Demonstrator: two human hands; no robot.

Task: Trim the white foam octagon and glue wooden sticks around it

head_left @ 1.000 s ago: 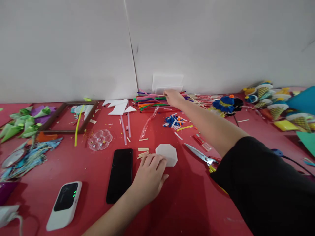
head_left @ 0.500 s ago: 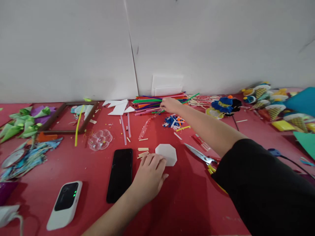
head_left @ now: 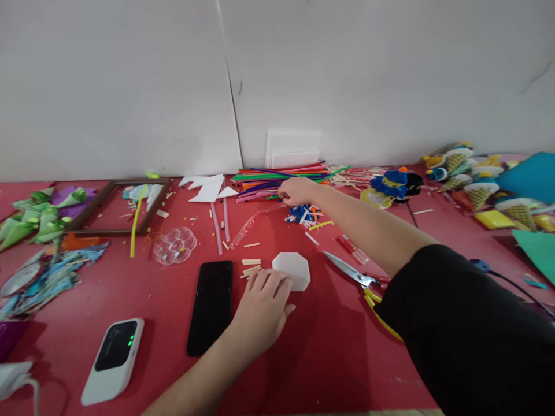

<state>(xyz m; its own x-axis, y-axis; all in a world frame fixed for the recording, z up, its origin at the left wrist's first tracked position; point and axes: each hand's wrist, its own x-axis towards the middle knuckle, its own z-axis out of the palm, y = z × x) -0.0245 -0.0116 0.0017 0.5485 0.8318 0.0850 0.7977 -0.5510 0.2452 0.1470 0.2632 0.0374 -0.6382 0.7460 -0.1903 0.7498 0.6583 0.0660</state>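
My right hand [head_left: 298,190] reaches to the back, in front of a bundle of coloured pipe cleaners [head_left: 255,178]. Its fingers are pinched at the upper end of a thin clear plastic wrapper [head_left: 249,227], which slants down to the left. My left hand [head_left: 265,303] rests low with loosely bent fingers and the thumb apart. Its fingertips lie at the lower left edge of a white octagonal card [head_left: 295,270]. Just beyond them are several short wooden sticks [head_left: 251,263]. Blue, orange and white clippings [head_left: 301,214] lie below my right wrist.
A black phone [head_left: 210,308] and a white device [head_left: 113,359] lie at the left. Scissors [head_left: 347,269] with yellow handles lie under my right sleeve. A clear flower-shaped palette [head_left: 175,246], a brown frame [head_left: 107,188] and cone-shaped crafts [head_left: 479,190] are farther out.
My right hand has come slightly toward me and left, off the pipe cleaners. The clear wrapper has shifted left and lies flatter. My left hand has stayed almost still.
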